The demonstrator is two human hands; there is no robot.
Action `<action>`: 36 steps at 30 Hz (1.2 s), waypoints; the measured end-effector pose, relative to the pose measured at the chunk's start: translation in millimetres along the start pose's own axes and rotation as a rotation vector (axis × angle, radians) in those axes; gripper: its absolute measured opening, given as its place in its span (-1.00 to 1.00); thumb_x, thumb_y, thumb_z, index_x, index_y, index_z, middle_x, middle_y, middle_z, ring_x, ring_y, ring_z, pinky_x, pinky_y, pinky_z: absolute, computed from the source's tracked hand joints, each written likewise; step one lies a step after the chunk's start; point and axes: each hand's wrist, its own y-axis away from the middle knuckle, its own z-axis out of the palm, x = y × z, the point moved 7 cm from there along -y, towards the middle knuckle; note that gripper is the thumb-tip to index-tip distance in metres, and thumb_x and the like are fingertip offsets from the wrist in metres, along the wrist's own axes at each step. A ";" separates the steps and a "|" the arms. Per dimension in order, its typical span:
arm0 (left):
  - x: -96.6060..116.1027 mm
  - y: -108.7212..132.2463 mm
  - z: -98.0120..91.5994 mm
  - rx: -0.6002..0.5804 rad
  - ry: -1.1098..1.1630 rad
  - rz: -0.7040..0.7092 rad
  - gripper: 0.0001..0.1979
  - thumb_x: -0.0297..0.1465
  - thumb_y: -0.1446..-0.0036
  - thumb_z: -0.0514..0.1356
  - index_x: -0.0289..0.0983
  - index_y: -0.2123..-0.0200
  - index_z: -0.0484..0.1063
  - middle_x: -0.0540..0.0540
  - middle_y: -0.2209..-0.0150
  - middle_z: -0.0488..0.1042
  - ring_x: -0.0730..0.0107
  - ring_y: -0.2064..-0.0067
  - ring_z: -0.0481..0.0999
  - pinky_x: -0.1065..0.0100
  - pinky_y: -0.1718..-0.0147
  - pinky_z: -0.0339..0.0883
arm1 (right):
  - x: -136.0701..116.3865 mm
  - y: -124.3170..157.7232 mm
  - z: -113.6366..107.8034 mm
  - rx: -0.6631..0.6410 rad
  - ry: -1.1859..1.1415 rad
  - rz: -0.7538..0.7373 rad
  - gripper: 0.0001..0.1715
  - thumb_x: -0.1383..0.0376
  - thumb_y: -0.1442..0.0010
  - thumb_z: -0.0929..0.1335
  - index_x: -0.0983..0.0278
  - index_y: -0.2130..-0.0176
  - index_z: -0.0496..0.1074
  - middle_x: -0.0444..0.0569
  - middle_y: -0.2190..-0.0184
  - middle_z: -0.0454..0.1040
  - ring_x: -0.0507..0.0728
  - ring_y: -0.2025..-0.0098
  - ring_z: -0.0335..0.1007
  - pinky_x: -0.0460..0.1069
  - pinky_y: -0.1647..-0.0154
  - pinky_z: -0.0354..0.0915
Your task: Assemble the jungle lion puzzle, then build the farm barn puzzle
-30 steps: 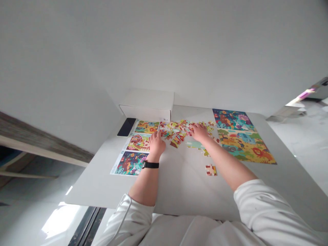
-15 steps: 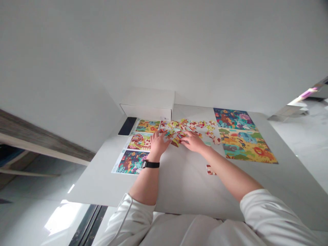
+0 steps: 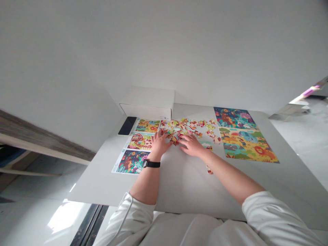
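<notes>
A heap of loose puzzle pieces (image 3: pixel 189 127) lies in the middle of the white table (image 3: pixel 179 177). My left hand (image 3: pixel 159 145), with a black band on its wrist, rests flat at the heap's near left edge, fingers spread. My right hand (image 3: pixel 191 145) lies flat beside it on the near pieces, fingers stretched toward the left hand. Neither hand visibly grips a piece. A small joined bit (image 3: pixel 209 169) shows just behind my right forearm.
Two finished puzzles (image 3: pixel 243 138) lie at the right. A sheet with three reference pictures (image 3: pixel 137 147) lies at the left, a black phone (image 3: pixel 127 125) beyond it. A white box (image 3: pixel 148 102) stands against the wall.
My right hand has slid from the far right of the heap toward me and leftward, ending close to my left hand. The left hand stayed roughly in place, its fingers spreading.
</notes>
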 end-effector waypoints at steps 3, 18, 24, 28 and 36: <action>2.4 -1.1 -0.1 0.018 -0.001 -0.001 -0.47 -0.04 -0.28 0.38 0.00 -0.28 0.57 -0.23 -0.50 0.30 -0.20 -0.47 0.31 -0.25 -0.49 0.12 | -1.3 -0.9 0.0 -0.011 0.020 0.019 -0.46 0.12 -0.44 0.46 0.11 -0.34 0.56 0.18 -0.40 0.43 0.41 -0.45 0.28 0.39 -0.55 0.04; -15.5 -8.2 -11.9 0.099 0.105 -0.108 -0.37 -0.32 -0.38 0.24 -0.22 -0.47 0.29 -0.34 -0.41 0.42 -0.16 -0.47 0.33 -0.28 -0.51 0.07 | 18.8 -10.1 -9.3 -0.022 0.104 0.177 -0.48 0.07 -0.49 0.39 0.06 -0.35 0.54 0.11 -0.37 0.46 0.41 -0.41 0.26 0.34 -0.46 0.11; -13.0 -11.0 -5.2 0.050 0.097 -0.060 -0.34 -0.35 -0.35 0.25 -0.24 -0.47 0.27 -0.35 -0.37 0.46 -0.14 -0.45 0.37 -0.21 -0.50 0.10 | 26.4 -9.5 -11.3 -0.029 0.105 0.223 -0.49 0.08 -0.49 0.38 0.06 -0.35 0.54 0.10 -0.40 0.44 0.41 -0.41 0.26 0.35 -0.46 0.11; -8.5 -10.6 -3.9 0.034 0.087 -0.033 -0.37 -0.32 -0.35 0.25 -0.20 -0.44 0.31 -0.33 -0.37 0.47 -0.11 -0.44 0.39 -0.18 -0.51 0.10 | 26.7 -9.6 -11.4 -0.017 0.102 0.219 -0.49 0.08 -0.48 0.39 0.08 -0.34 0.55 0.12 -0.40 0.44 0.41 -0.40 0.28 0.34 -0.46 0.12; 9.4 -5.2 3.5 -0.009 0.105 0.068 -0.30 -0.18 -0.35 0.29 -0.03 -0.51 0.29 -0.16 -0.56 0.24 -0.16 -0.59 0.12 -0.27 -0.55 -0.01 | 29.8 -15.7 -7.2 0.041 0.047 0.112 -0.43 0.15 -0.49 0.37 0.08 -0.41 0.48 0.10 -0.43 0.43 0.37 -0.44 0.27 0.31 -0.51 0.14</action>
